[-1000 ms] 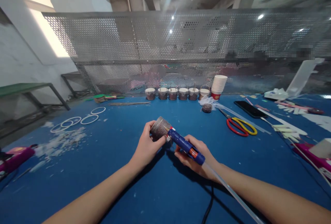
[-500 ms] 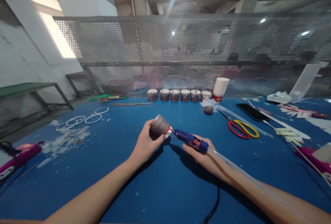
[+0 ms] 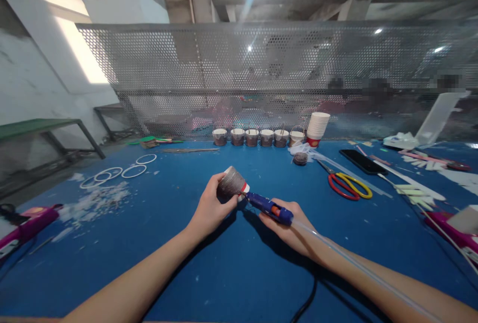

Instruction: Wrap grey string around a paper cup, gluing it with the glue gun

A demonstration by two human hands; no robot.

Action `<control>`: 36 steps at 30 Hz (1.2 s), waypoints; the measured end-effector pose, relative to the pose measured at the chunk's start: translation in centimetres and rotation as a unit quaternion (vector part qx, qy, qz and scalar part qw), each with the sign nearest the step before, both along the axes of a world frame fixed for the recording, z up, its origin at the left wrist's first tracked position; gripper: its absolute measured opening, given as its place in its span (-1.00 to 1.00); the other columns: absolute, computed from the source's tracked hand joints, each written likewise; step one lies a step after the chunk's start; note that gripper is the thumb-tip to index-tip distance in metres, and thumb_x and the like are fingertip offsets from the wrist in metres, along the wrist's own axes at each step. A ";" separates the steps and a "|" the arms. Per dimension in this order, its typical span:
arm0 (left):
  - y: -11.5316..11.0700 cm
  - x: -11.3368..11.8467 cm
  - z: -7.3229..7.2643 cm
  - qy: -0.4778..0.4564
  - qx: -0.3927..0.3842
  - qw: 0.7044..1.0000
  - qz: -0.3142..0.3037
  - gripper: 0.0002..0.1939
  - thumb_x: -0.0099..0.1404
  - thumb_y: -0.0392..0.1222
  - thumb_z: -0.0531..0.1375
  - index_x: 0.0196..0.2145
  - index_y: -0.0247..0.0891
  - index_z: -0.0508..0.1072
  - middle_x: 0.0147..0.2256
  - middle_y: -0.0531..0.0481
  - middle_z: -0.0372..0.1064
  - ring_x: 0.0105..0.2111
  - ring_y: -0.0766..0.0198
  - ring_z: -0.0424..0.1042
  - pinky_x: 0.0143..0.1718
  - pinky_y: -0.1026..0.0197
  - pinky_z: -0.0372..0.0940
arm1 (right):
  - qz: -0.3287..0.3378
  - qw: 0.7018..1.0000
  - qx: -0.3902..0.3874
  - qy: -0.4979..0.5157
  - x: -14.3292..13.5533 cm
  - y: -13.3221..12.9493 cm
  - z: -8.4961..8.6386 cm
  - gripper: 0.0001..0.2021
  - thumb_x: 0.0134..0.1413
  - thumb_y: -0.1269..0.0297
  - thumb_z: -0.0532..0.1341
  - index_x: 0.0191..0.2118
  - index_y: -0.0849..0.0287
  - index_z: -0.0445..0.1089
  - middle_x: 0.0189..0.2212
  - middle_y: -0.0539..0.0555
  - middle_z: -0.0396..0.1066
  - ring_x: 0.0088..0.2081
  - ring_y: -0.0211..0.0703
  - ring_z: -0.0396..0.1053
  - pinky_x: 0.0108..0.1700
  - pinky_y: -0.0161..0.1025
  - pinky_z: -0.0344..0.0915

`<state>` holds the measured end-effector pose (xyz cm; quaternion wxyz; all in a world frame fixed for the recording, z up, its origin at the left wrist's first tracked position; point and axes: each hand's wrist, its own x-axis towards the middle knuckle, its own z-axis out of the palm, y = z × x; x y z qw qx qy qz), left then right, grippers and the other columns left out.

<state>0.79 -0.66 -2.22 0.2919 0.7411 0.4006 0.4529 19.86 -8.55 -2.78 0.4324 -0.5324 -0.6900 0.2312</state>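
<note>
My left hand (image 3: 211,206) is closed around a paper cup (image 3: 231,182) lying tilted on its side above the table. Brown-grey cord is wound over most of the cup, and a red and white band shows at its right end. In my right hand (image 3: 295,226) is a blue glue gun (image 3: 269,207), its nozzle at the cup's red band near my left thumb. A long clear glue stick (image 3: 328,244) runs out of the gun's back over my right forearm. Whether the nozzle touches the cup I cannot tell.
Several cord-wrapped cups (image 3: 252,138) line the back edge beside a stack of paper cups (image 3: 318,128). A cord ball (image 3: 299,159), scissors (image 3: 349,186) and a phone (image 3: 363,161) lie right. White rings (image 3: 134,171), glue scraps (image 3: 99,203) and a magenta power strip (image 3: 30,223) are left.
The glue gun in my right hand has shifted slightly left and down, its nozzle moving along the cup's red band toward my left thumb. My left hand and the cup are nearly still.
</note>
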 end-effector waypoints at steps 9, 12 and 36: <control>0.0 -0.2 0.1 0.015 0.018 1.000 -0.005 -0.56 0.11 -0.17 0.23 -0.05 -0.21 0.26 -0.15 -0.05 0.38 -0.16 0.17 0.41 -0.06 0.07 0.31 | -0.021 0.999 -0.012 0.032 0.0 0.0 0.3 -0.76 0.03 0.17 0.17 -0.54 0.16 0.22 -0.65 -0.06 0.20 -0.61 -0.34 0.06 -0.54 -0.33 0.06; 0.1 -0.2 0.0 0.013 0.015 1.000 -0.012 -0.55 0.10 -0.16 0.23 -0.05 -0.21 0.26 -0.16 -0.05 0.38 -0.17 0.18 0.42 -0.10 0.10 0.32 | -0.029 0.998 -0.021 0.043 0.1 -0.1 0.4 -0.76 0.04 0.16 0.17 -0.54 0.16 0.23 -0.64 -0.06 0.20 -0.60 -0.33 0.08 -0.55 -0.34 0.06; 0.4 -0.9 0.5 0.013 -0.009 0.998 -0.052 -0.56 0.06 -0.18 0.20 -0.08 -0.22 0.24 -0.21 0.02 0.38 -0.22 0.25 0.41 -0.11 0.16 0.29 | -0.015 0.997 -0.048 0.066 0.3 -0.3 1.0 -0.76 -0.01 0.17 0.17 -0.58 0.12 0.18 -0.65 -0.06 0.15 -0.60 -0.31 0.04 -0.54 -0.28 0.01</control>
